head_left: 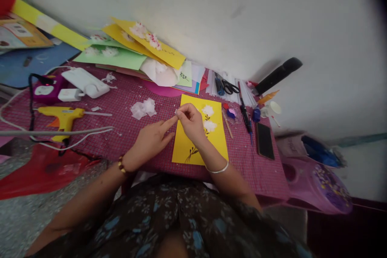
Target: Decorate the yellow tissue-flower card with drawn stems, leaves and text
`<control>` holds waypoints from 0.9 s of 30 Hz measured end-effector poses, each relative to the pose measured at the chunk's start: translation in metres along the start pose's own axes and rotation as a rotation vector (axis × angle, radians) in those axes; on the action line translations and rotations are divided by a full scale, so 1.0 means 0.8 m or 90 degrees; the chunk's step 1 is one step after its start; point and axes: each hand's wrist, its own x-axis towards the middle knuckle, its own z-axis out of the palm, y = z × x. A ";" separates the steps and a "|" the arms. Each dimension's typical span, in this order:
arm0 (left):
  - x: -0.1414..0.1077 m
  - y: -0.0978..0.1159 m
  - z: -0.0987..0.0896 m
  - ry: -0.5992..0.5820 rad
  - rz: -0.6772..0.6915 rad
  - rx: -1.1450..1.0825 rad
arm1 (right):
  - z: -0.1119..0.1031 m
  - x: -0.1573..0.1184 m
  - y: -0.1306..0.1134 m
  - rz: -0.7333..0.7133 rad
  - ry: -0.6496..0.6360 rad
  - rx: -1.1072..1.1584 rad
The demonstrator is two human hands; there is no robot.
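My right hand (191, 123), above the yellow card (183, 151), pinches a tiny white scrap of what looks like tissue paper (177, 111). The index finger of my left hand (152, 139) is stretched out and meets the scrap at its tip. The left thumb stands apart from that finger. On the card, fluffy white paper flowers (209, 126) sit beside painted dark stems and leaves (192, 154), partly covered by my right hand and forearm. Left of the card lies a loose heap of white tissue pieces (143, 108).
A yellow glue gun (65, 119) and a white power strip (87, 82) with cables lie at left. Finished-looking flower cards (121, 54) lean against the wall. Scissors (230, 87), a black pen (244, 115), a wooden stick (228, 125) and a phone (265, 141) are at right.
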 end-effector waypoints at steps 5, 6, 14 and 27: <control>-0.005 0.008 0.014 0.101 -0.124 -0.391 | -0.008 0.001 0.001 0.102 0.020 0.217; -0.003 0.009 0.013 0.113 -0.144 -0.498 | -0.010 0.000 0.001 0.119 0.013 0.238; 0.001 0.021 0.016 0.032 -0.215 -0.972 | -0.014 -0.024 -0.002 0.156 -0.081 0.239; -0.022 0.010 0.052 0.009 -0.129 -0.819 | -0.017 -0.050 0.005 -0.063 -0.111 -0.107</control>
